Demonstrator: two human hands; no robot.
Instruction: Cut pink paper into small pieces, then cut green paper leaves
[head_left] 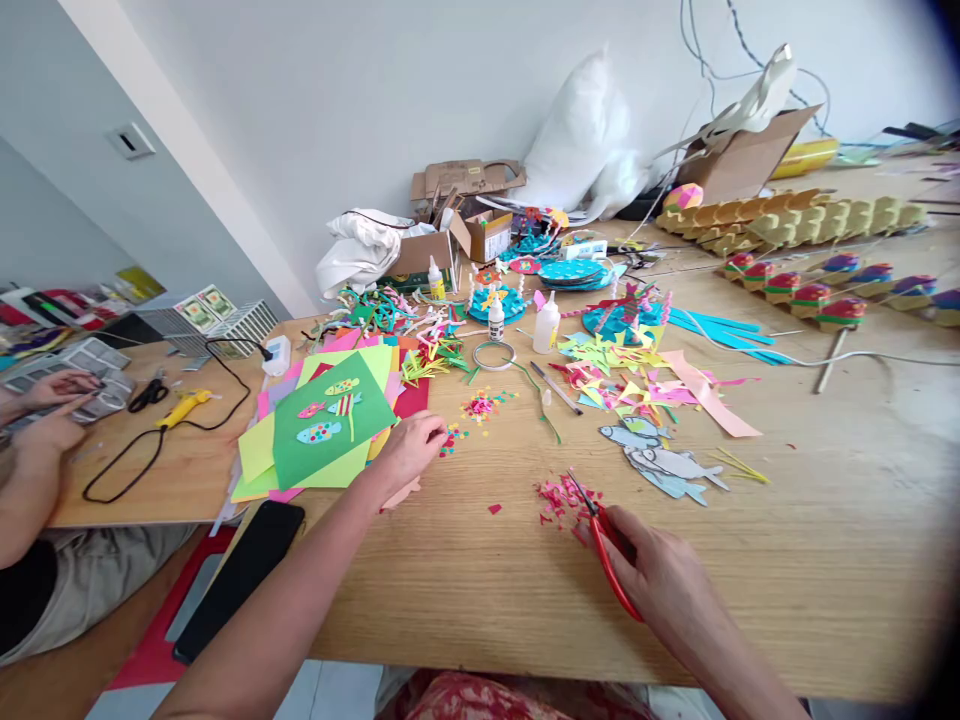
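My right hand (660, 570) is closed round red-handled scissors (616, 568). Their tips point away from me over a pile of pink and red paper scraps (561, 497). My left hand (412, 450) rests by the right edge of the stacked coloured paper, fingers curled together; whatever they may hold is hidden. Just beyond its fingertips lie small coloured paper dots (452, 438), with another heap of dots (480, 404) farther back. A pink paper piece (403, 494) shows below my left hand. Several decorated paper fish (319, 432) lie on a green sheet (289, 455).
Grey paper fish (671, 462), a pen (556, 388), a tape roll (494, 355) and glue bottles (547, 325) lie or stand ahead. A phone (240, 580) sits at the left edge. Another person's hands (56, 410) work near a yellow glue gun (184, 406).
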